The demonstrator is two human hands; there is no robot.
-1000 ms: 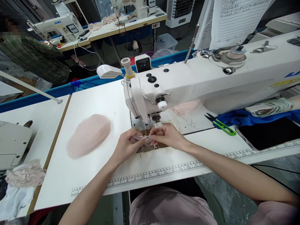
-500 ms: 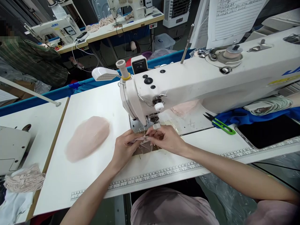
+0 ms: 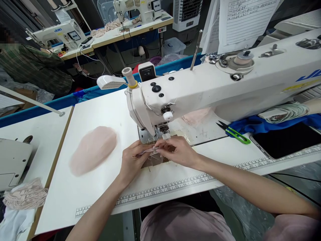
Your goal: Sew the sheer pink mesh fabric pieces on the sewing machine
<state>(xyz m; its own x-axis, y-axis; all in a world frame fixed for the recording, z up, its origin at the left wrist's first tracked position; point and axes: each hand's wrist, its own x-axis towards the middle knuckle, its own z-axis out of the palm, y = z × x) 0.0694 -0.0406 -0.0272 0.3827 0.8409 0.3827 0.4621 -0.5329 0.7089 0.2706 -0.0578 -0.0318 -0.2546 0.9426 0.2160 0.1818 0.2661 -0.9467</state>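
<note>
Fabric strip [image 3: 149,151] pinched taut between our left hand [image 3: 130,160] and right hand [image 3: 179,152] lies flat by the needle of the sewing machine [image 3: 200,87], near the table's [image 3: 105,110] front edge.

Pale pink fabric piece [image 3: 150,151], green-handled snips [image 3: 237,134], white sewing machine [image 3: 213,87].

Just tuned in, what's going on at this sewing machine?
A person sits at a white sewing machine. The left hand and the right hand pinch a small pink fabric piece between them, right at the machine's needle end. A pile of pink pieces lies on the table to the left; green-handled snips lie to the right.
</note>
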